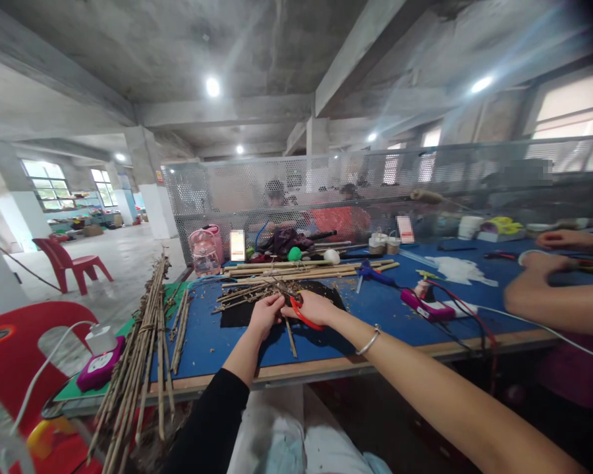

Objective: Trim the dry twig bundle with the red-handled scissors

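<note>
Red-handled scissors (307,316) are gripped in my right hand (321,307), their blades pointing away from me over a black mat (234,315). Close beside it, the fingers of my left hand (265,315) are pinched together around a thin dry twig (291,339), whose lower end slants down toward the table edge. Its upper part is hidden by my fingers. Just beyond my hands lies a loose pile of short cut twigs (242,294), with small chips scattered about. Longer straight sticks (316,271) lie across the table behind them.
A large bundle of long twigs (145,336) overhangs the table at left, near a purple power strip (101,363). A blue glue gun (375,274) and another purple power strip (425,305) with cables lie right of the mat. A co-worker's hands (541,270) are at far right.
</note>
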A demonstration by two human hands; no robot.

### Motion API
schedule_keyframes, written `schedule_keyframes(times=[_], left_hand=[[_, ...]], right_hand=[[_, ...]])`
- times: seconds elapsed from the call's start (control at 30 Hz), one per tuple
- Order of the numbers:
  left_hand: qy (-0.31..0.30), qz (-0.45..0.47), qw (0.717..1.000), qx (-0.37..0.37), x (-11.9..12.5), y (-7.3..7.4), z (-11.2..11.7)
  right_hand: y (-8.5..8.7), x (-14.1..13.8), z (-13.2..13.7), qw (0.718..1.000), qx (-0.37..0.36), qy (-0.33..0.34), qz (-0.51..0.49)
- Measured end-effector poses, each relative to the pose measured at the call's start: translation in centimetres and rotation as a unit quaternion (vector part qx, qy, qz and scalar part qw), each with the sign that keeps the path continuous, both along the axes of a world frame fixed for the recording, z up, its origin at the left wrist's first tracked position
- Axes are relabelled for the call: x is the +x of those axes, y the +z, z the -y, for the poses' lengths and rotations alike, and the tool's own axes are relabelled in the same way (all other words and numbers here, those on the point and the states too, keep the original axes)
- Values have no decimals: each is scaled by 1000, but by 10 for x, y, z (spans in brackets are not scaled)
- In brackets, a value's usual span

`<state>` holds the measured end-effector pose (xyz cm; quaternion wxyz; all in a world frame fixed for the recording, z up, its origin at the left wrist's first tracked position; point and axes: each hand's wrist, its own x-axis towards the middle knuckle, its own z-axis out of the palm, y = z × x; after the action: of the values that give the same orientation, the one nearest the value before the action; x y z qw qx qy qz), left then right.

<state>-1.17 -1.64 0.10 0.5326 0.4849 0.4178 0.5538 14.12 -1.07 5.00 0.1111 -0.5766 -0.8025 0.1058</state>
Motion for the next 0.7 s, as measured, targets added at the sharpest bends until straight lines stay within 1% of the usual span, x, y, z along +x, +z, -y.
schedule_keyframes(times=[0.2, 0.33, 0.37, 0.53, 0.7], left_hand=[[18, 21, 1000, -10, 1, -1, -2], [23, 16, 1000, -4, 1, -1, -2], [23, 14, 1000, -1, 1, -1, -1], [32, 0, 999, -7, 1, 2, 0], [31, -11, 999, -21, 1, 2, -1]], right_hand=[[-4, -2, -5, 1000, -23, -15, -5], [-8, -6, -4, 999, -20, 25, -26], [-9, -7, -3, 999, -17, 27, -31], [-13, -10, -3, 999, -17, -38, -30], [-9, -6, -7, 998, -37, -27, -40]])
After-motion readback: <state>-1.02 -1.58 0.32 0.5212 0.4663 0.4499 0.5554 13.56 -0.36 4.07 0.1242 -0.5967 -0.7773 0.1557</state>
